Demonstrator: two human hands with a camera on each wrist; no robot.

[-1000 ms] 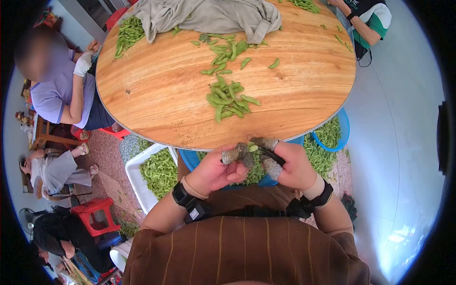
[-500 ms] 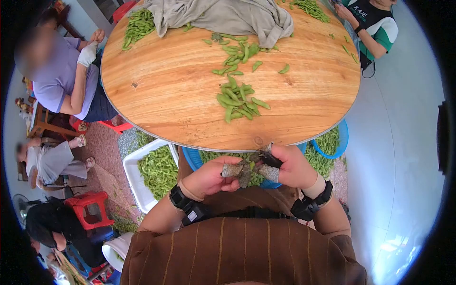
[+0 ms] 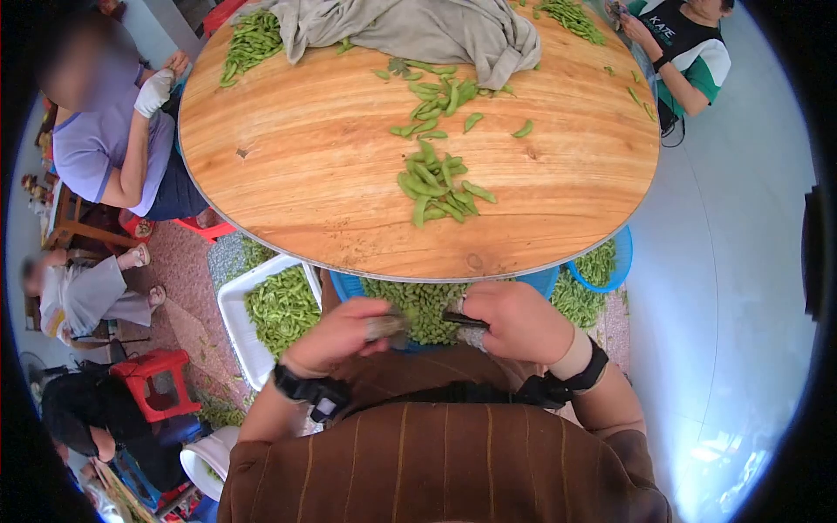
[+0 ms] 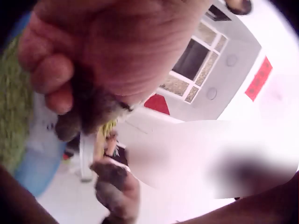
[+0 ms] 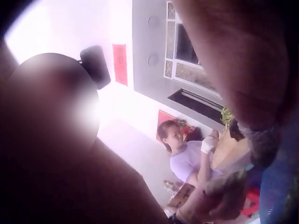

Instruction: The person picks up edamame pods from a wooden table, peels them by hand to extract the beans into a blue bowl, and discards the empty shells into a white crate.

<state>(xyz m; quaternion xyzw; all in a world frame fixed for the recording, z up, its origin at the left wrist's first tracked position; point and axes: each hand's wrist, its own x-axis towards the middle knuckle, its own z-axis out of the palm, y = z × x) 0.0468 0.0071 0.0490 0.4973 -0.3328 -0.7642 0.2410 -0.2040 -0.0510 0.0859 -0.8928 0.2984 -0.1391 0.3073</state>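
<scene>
My left hand [image 3: 344,333], with grey wraps on thumb and finger, hangs over the left part of a blue basin [image 3: 347,286]. Its fingertips are blurred in the head view, and its fingers curl inward in the left wrist view; I cannot tell whether anything is between them. A slim black tool [image 3: 462,319] is gripped in my right hand [image 3: 527,321], whose thumb and finger wear similar wraps. Shelled green beans [image 3: 425,309] fill the basin below and between the two hands. A pile of green soybean pods [image 3: 436,185] lies on the round wooden table [image 3: 305,192] in front.
On the left stands a white tray [image 3: 228,305] of pods; a blue basket [image 3: 624,261] is on the right. Grey cloth [image 3: 418,39] covers part of the table's far side. Two people sit around it, one with a white glove [image 3: 155,92]. Red stool [image 3: 157,383] at lower left.
My hands were close together, with a green pod piece between them; now they are apart. The left hand has moved left, and the right hand has turned knuckles-up, still gripping the black tool.
</scene>
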